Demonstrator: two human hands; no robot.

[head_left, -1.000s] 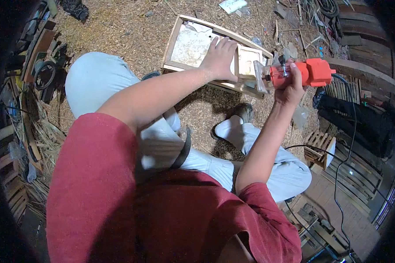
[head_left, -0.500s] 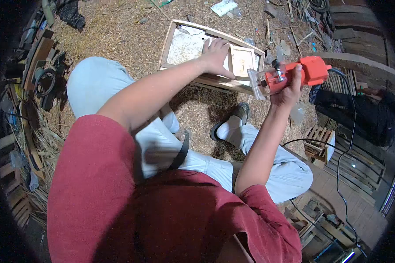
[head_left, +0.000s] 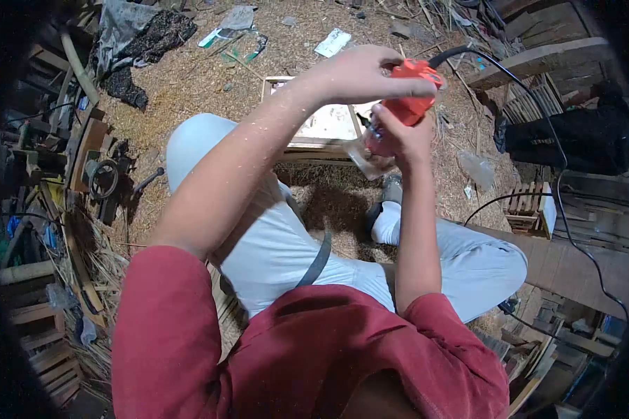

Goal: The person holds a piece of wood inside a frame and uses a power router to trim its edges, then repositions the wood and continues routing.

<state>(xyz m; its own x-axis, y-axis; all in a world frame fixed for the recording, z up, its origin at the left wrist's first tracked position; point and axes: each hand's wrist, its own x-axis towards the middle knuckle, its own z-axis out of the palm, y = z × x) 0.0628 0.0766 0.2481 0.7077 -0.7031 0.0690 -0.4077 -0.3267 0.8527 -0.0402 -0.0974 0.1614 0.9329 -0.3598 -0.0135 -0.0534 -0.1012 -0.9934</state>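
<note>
A red-orange trim router (head_left: pixel 410 110) with a clear base is held up over the right end of a shallow wooden frame. My right hand (head_left: pixel 414 141) is wrapped round its lower body, thumb across the front. Over the motor end reaches my left hand (head_left: pixel 362 73), its thumb and fingers closed about the top near the cord. The router is tilted, its clear base pointing down and left. Below both hands lies the wooden frame (head_left: pixel 307 147) with a whitish panel inside, partly hidden by my left forearm and the router.
A black power cord (head_left: pixel 531 105) runs from the router down the right side. Sawdust and shavings (head_left: pixel 210 84) cover the ground. Plastic scraps, a white packet (head_left: pixel 333 42) and wood pieces lie about. A small slatted crate (head_left: pixel 528 208) stands at right.
My left hand has left the wooden frame and come up onto the router's top. The router has turned from lying sideways to more upright and shifted left. The view has shifted too.
</note>
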